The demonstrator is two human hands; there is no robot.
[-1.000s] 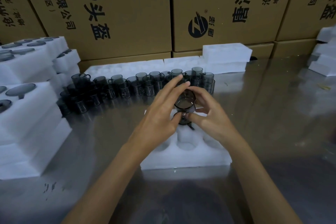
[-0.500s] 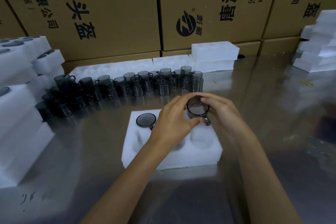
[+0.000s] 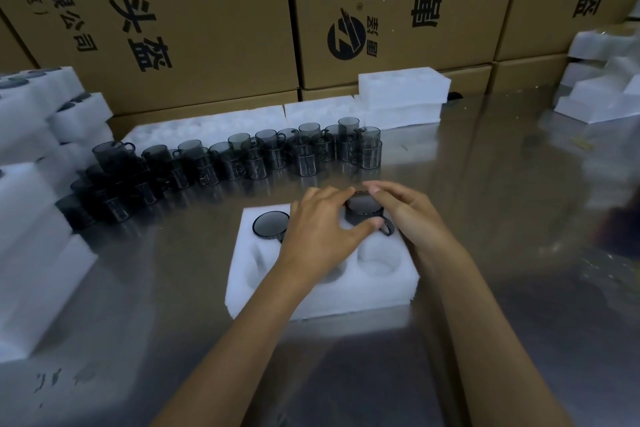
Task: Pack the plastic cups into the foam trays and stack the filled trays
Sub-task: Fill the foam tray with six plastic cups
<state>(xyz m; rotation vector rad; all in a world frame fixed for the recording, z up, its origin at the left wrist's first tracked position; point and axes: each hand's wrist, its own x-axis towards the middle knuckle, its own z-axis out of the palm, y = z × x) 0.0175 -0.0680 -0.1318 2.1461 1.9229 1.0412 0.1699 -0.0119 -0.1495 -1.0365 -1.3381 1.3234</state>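
Note:
A white foam tray with round pockets lies on the steel table in front of me. A smoky grey plastic cup sits sunk in its far-left pocket. A second grey cup with a handle stands partly lowered into the far-right pocket. My left hand grips this cup from the left, thumb at its front. My right hand holds it from the right, fingers curled over the rim. Several more grey cups stand in a loose row beyond the tray.
Stacks of foam trays, some filled with cups, rise at the left. More foam trays lie at the back and far right. Large cardboard boxes wall off the back of the steel table.
Both hands have carried the cup from the tray's far middle to the far-right pocket and lowered it partway in. The cup in the far-left pocket has come into sight.

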